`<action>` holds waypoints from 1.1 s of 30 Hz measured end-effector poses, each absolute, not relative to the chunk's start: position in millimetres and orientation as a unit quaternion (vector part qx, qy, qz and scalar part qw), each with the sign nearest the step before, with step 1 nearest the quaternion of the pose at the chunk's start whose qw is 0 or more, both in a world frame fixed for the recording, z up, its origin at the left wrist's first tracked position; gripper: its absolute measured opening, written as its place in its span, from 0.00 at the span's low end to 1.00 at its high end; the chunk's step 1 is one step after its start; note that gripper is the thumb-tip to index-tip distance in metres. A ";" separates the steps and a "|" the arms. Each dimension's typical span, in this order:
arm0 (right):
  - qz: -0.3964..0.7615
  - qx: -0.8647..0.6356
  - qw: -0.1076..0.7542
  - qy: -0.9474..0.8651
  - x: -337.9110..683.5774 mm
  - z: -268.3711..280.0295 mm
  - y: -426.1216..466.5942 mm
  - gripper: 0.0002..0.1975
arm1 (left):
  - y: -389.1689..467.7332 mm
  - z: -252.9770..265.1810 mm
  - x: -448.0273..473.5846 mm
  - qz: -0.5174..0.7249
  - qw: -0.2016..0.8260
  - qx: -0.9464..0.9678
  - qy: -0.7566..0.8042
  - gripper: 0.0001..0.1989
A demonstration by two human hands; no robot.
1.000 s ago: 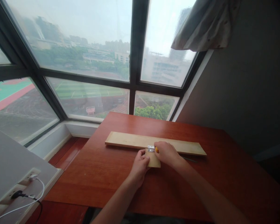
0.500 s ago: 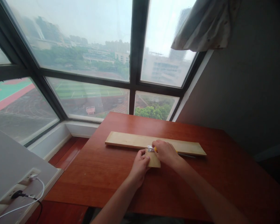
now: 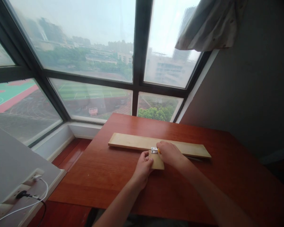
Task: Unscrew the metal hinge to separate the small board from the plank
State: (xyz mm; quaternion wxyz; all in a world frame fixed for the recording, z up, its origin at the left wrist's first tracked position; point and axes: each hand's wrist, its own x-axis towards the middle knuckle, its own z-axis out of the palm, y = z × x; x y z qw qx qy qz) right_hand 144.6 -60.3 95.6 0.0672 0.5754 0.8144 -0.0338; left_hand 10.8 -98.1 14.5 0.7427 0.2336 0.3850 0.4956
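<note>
My left hand [image 3: 143, 167] pinches the left edge of a small pale wooden board [image 3: 158, 162], thumb on top. A silver metal hinge [image 3: 153, 150] spans the board's far end and the near edge of a long wooden plank [image 3: 132, 141] lying behind it. My right hand [image 3: 169, 153] is closed beside the hinge, around a screwdriver whose yellow handle [image 3: 159, 151] peeks out near the fingertips. The screwdriver's thin metal shaft sticks out to the right, past the wrist. The fingers hide most of the handle.
Both boards rest on a reddish-brown table [image 3: 104, 176]. Large windows [image 3: 90, 78] stand behind it, with a grey curtain [image 3: 210, 25] at upper right. At lower left, cables [image 3: 44, 189] run from sockets on a low white wall.
The view has shifted slightly. My right hand has turned a little over the hinge, and less of the yellow handle and shaft shows. My left hand keeps its hold on the small board.
</note>
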 end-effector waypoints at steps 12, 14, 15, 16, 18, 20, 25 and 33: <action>-0.009 0.549 0.086 0.831 139.6 103.9 -62.3 0.11 | -97.9 12.4 10.1 0.494 0.743 0.238 0.384 0.21; -0.005 0.552 0.081 0.830 140.3 104.6 -62.9 0.11 | -97.9 12.2 10.2 0.495 0.742 0.238 0.385 0.20; -0.004 0.554 0.079 0.828 141.1 104.3 -63.1 0.10 | -97.9 12.2 10.3 0.495 0.742 0.237 0.386 0.20; -0.004 0.558 0.077 0.826 142.3 103.6 -63.2 0.10 | -98.0 12.4 10.3 0.494 0.742 0.236 0.386 0.20; -0.006 0.567 0.073 0.821 145.5 101.6 -63.5 0.08 | -97.9 13.0 10.3 0.494 0.743 0.234 0.387 0.20; -0.008 0.576 0.068 0.815 149.2 99.4 -64.3 0.07 | -98.0 13.7 10.4 0.494 0.743 0.233 0.387 0.20; -0.006 0.588 0.057 0.807 155.1 96.3 -68.4 0.08 | -98.2 15.0 10.7 0.495 0.740 0.234 0.390 0.21; -0.006 0.606 0.013 0.795 159.6 98.5 -66.0 0.07 | -98.0 13.9 9.9 0.495 0.743 0.236 0.383 0.21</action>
